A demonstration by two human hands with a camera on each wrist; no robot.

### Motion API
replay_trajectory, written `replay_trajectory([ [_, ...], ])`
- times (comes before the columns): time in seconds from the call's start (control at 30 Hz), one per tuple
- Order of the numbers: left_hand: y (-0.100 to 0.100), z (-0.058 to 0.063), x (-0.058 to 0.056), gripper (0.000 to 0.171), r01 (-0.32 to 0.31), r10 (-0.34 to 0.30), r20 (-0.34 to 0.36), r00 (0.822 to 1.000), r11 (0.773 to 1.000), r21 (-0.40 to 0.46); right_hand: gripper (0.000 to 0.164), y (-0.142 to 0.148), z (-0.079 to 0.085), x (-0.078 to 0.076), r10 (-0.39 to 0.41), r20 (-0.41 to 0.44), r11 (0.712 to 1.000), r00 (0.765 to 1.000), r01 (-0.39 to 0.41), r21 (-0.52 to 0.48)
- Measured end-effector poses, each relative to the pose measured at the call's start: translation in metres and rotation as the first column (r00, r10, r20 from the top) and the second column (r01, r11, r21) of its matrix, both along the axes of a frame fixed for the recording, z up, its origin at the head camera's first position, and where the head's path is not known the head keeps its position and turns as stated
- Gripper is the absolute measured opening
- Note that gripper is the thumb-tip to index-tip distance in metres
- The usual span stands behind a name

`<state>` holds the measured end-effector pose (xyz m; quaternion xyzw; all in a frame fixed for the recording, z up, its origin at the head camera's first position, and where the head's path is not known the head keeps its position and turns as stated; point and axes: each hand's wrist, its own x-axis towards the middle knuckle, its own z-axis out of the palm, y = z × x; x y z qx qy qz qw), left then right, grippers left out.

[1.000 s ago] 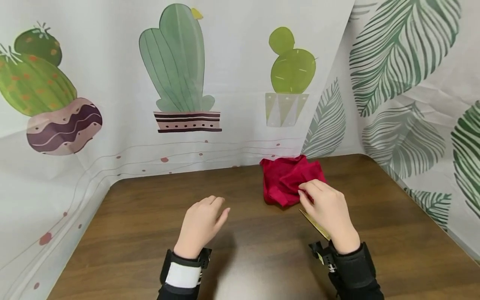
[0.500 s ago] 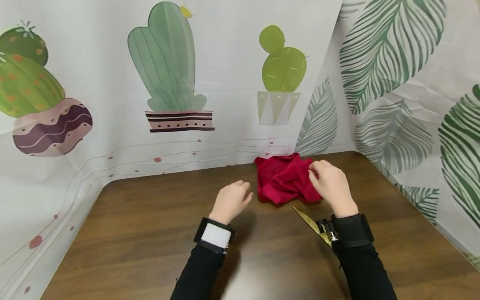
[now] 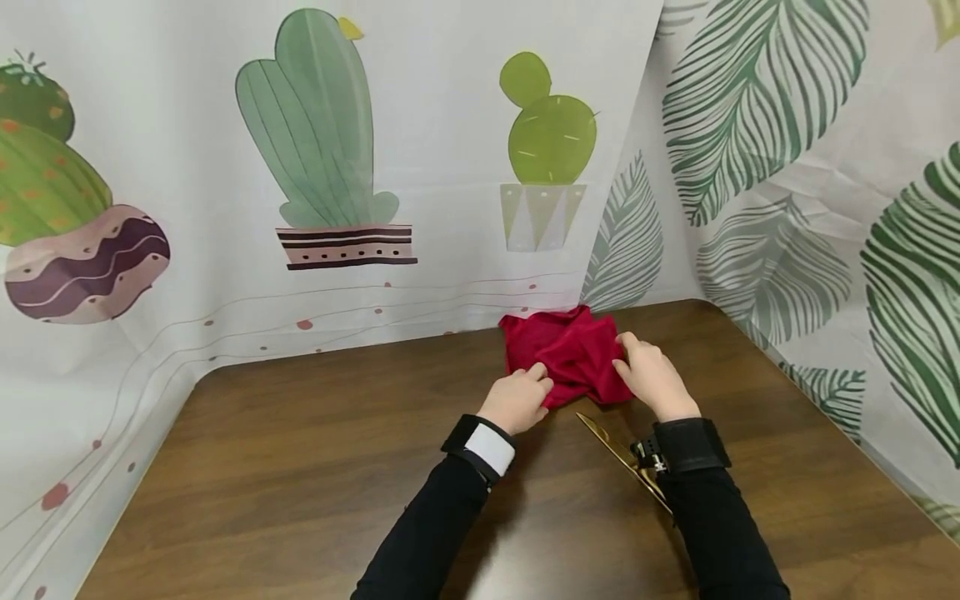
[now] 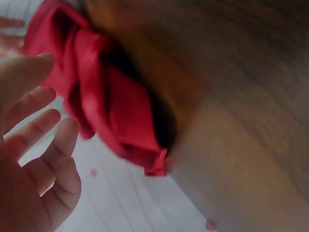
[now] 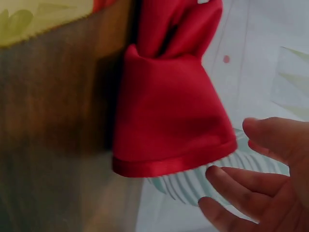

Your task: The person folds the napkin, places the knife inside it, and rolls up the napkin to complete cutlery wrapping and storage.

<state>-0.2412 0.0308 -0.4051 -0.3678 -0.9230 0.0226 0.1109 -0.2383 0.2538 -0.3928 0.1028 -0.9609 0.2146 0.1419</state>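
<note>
The work surface is formed by a brown wood-grain tabletop (image 3: pixel 322 467), by which the lower part of the head view is largely filled. Its two far corners are rounded. A pale glare is reflected at its near middle, and a dark shadow is cast beside the left forearm.

The tabletop is bounded at the far side by a white wall covering (image 3: pixel 442 133), on which three potted cacti, thin curved lines and reddish dots are printed. At the right, the covering is met by a leaf-print panel (image 3: pixel 757 100), marked with green and grey-green fronds.

A crumpled red cloth (image 3: pixel 577 354) is located at the far edge of the tabletop, right of centre. Its hem is seen in the right wrist view. A gold-coloured pointed tool (image 3: pixel 613 447) is laid diagonally on the near side of the cloth, its tip directed toward it; its near end is partly covered by the right wrist.

The left hand (image 3: pixel 517 398) is positioned at the near left of the cloth, fingers loosely bent and nothing pinched. The right hand (image 3: pixel 654 379) is positioned at the right edge, thumb and fingers spread beside the hem. Contact with the cloth cannot be confirmed for either hand. Black sleeves (image 3: pixel 427 537) are worn on both arms.
</note>
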Motion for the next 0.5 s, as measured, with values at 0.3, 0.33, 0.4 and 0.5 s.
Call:
replay_trajectory([
  [0.3, 0.006, -0.018, -0.005, 0.03, 0.005, 0.004, 0.065, 0.998, 0.992, -0.13, 0.02, 0.003, -0.018, -0.008, 0.134, -0.022, 0.989, 0.991, -0.136, -0.066],
  [0.33, 0.006, -0.018, -0.006, 0.03, 0.006, 0.002, 0.064, 0.998, 0.991, -0.131, 0.019, 0.003, -0.018, -0.008, 0.143, -0.038, 0.987, 0.989, -0.145, -0.067],
  [0.4, 0.006, -0.017, -0.007, 0.03, 0.007, 0.001, 0.061, 0.998, 0.991, -0.131, 0.016, 0.002, -0.017, -0.009, 0.152, -0.079, 0.985, 0.985, -0.158, -0.066],
  [0.5, 0.006, -0.018, -0.008, 0.029, -0.001, 0.01, 0.061, 0.998, 0.99, -0.144, 0.014, -0.003, -0.01, -0.005, 0.145, -0.11, 0.986, 0.983, -0.153, -0.07],
])
